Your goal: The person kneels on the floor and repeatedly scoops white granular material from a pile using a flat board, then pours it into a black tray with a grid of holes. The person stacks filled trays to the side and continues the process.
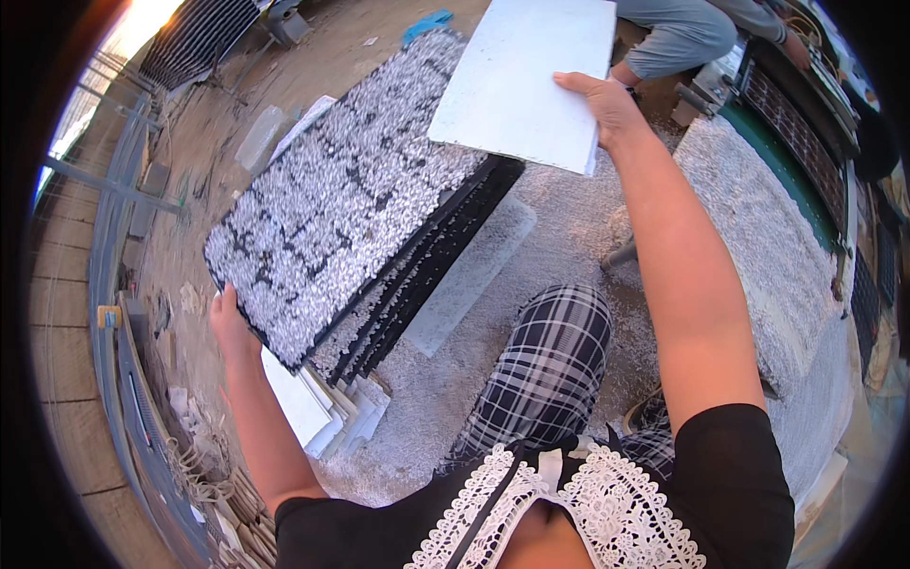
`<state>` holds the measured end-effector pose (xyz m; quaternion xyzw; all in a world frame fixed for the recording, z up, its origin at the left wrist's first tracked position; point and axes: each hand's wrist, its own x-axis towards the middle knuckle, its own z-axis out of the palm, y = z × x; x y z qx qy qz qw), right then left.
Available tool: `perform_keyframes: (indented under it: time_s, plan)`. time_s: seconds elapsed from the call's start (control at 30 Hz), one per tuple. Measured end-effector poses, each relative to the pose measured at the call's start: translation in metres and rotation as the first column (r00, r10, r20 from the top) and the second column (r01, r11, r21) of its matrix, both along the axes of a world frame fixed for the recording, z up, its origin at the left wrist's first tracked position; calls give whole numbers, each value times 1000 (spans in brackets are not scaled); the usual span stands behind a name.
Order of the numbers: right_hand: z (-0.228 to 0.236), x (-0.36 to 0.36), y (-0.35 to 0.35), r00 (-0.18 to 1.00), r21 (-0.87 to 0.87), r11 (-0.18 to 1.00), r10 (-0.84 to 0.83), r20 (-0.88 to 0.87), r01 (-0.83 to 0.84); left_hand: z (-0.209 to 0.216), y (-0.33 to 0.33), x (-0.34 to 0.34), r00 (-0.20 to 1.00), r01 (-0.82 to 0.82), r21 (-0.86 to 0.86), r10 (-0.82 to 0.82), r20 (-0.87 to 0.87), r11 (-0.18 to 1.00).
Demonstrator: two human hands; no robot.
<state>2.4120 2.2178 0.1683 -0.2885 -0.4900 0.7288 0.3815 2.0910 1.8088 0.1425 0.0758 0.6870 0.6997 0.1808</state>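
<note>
My left hand point(229, 325) grips the near corner of a large pebble mosaic sheet point(341, 190), black mesh covered with small white stones, and lifts that corner off a stack of like sheets point(417, 266). My right hand point(607, 104) holds a flat white board point(521, 76) by its near right edge, above the far end of the stack. White boards point(322, 408) lie under the stack near my left hand.
Another person in grey trousers point(678, 38) crouches at the top right beside a green machine point(796, 142). A heap of white gravel point(758, 237) lies to the right. Metal railings point(114, 190) run along the left. My checked-trousered leg point(550, 370) is below.
</note>
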Motion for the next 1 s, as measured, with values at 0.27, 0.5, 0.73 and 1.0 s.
perform_keyframes:
  time_s: [0.27, 0.5, 0.73, 1.0]
  plan:
    - [-9, 54, 14, 982, -109, 993, -33, 184, 54, -30, -38, 18, 886, -15, 35, -3, 464, 999]
    - [-12, 224, 7, 768, 147, 905, -418, 484, 400, -39, -41, 24, 855, -94, 97, 30, 518, 991]
    - [-9, 382, -21, 322, 468, 771, -616, 719, 432, -55, -42, -11, 864, -93, 79, 41, 501, 993]
    - [10, 603, -119, 50, 444, 653, -593, 804, 614, -62, -41, -29, 874, -102, -3, 91, 477, 995]
